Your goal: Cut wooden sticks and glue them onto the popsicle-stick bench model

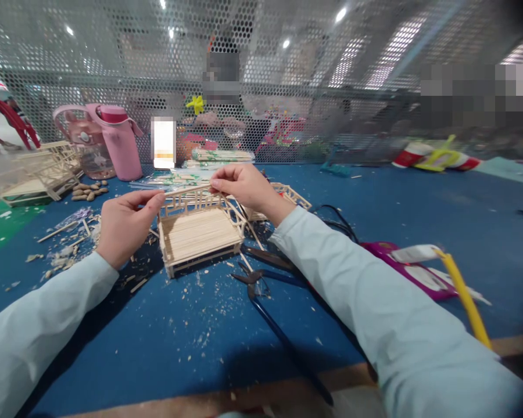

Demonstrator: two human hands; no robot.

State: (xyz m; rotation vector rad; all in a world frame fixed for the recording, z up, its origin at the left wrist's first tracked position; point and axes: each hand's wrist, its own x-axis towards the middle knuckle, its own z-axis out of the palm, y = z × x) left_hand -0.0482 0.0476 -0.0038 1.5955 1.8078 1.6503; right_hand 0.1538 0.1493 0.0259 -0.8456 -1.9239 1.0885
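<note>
A small model made of pale wooden sticks (203,235), with a slatted floor and railings, stands on the blue tabletop between my hands. A thin wooden stick (186,190) lies along its back railing. My left hand (128,223) pinches the stick's left end, above the model's left back corner. Thumb and fingers of my right hand (248,188) are closed on the stick's other end. Whether the stick is fixed to the railing I cannot tell. Another stick model (294,196) is partly hidden behind my right wrist.
Blue-handled pliers (283,337) lie in front of the model, beside a purple and white tool (405,267). Wood scraps (70,249) are scattered at left. Behind stand a pink bottle (121,145), a lit phone (164,142) and a perforated metal screen (314,75).
</note>
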